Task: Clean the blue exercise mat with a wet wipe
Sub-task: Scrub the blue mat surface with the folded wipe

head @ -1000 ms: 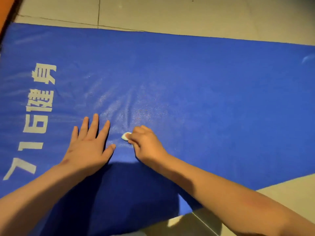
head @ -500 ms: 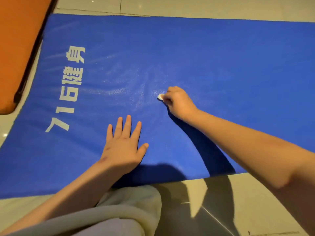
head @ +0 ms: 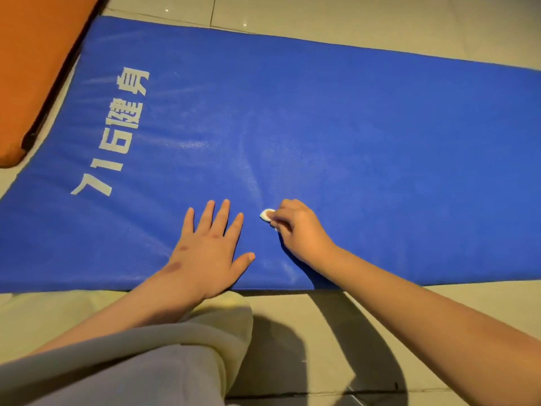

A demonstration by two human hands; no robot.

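One wet wipe point(head: 267, 215) peeks from the pinching right hand point(head: 303, 234).

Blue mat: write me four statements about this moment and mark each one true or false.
1. The left hand lies flat on the blue mat, fingers spread. True.
2. The right hand holds nothing. False: it pinches a small white wipe.
3. An orange mat lies past the blue mat's left end. True.
4. The white lettering is printed to the right of both hands. False: it sits to the left of the left hand.
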